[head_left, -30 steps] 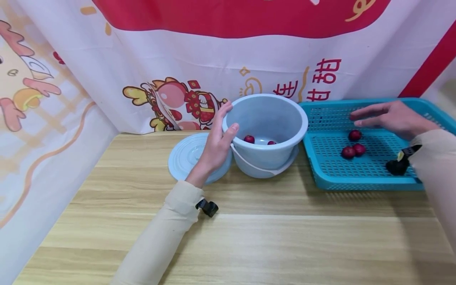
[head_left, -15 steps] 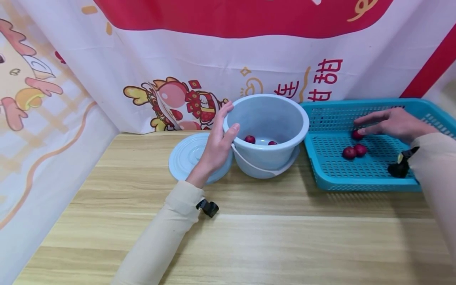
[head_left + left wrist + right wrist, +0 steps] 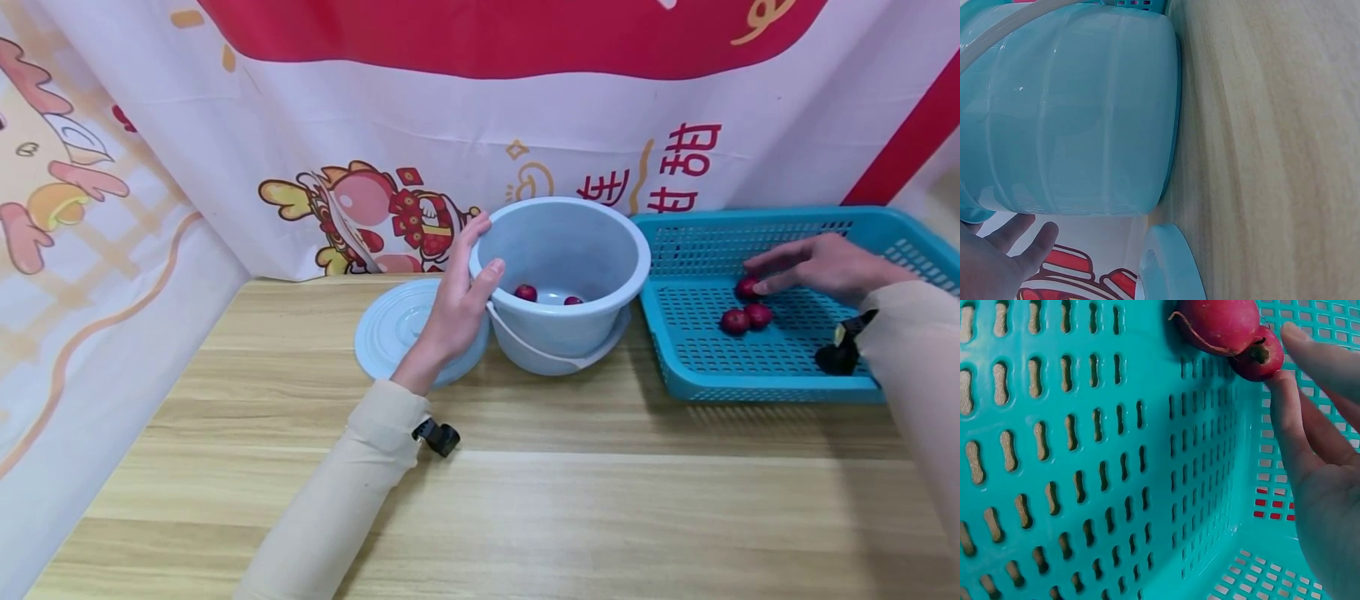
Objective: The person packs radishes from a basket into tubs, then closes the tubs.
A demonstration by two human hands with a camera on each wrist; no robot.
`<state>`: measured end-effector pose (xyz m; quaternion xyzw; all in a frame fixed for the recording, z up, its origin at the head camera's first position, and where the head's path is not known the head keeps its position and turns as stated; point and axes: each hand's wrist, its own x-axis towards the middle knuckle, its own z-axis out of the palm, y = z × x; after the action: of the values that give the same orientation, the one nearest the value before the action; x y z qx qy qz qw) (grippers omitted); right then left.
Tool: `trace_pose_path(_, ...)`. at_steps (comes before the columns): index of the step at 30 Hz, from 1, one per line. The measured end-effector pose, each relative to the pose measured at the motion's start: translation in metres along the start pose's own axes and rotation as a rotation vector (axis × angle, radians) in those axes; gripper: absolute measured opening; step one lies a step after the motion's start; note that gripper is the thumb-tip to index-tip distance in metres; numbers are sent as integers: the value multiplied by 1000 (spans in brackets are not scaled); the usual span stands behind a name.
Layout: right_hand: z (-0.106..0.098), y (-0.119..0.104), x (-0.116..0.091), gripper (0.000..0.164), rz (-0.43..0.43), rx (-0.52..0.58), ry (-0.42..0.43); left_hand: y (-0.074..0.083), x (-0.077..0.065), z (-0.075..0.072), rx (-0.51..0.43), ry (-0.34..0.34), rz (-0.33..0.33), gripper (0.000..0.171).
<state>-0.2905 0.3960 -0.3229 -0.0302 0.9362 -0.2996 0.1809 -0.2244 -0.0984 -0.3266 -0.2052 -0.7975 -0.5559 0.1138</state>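
Note:
A light blue bucket (image 3: 562, 327) stands upright at the back middle, with red radishes (image 3: 526, 292) visible inside on its bottom. My left hand (image 3: 456, 304) rests against the bucket's left side, its fairly straight fingers and thumb at the rim. In the left wrist view, spread fingers (image 3: 1038, 245) touch the outer wall near the top. My right hand (image 3: 825, 268) reaches down into the blue plastic basket (image 3: 772, 388). Its thumb and fingers pinch a small radish (image 3: 1262, 357) with a green stem stub. Two more radishes (image 3: 746, 317) lie together just in front of it.
A round light blue lid (image 3: 382, 329) lies left of the bucket, partly hidden by my left hand. The bucket's handle (image 3: 536, 354) hangs down its front. Behind the wooden table (image 3: 525, 517) hangs a printed cloth (image 3: 420, 108).
My right hand has come down into the basket onto the back radish, its fingers closing about it and shifting it slightly. The left hand and the bucket stay where they were.

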Motion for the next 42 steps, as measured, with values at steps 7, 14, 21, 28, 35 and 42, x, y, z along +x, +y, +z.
trace_pose_path(7, 1, 6, 4, 74, -8, -28, -27, 1, 0, 0, 1, -1, -4, 69)
trace_pose_path(14, 1, 2, 0, 69, -3, -60, -33, 1, 1, -1, -3, -3, 1, 69)
trace_pose_path(21, -1, -4, -1, 74, 10, -78, -14, 0, 0, -1, -4, -1, -1, 69)
trace_pose_path(28, 2, -12, -1, 77, 7, -70, 29, 0, 0, 0, -9, 1, -1, 68)
trace_pose_path(35, 3, -29, -3, 82, -14, -19, 89, 0, 0, 0, -3, 1, -5, 69)
trace_pose_path(42, 2, -53, -7, 85, -17, 18, 97, 0, -1, -1, -6, 1, -5, 69)
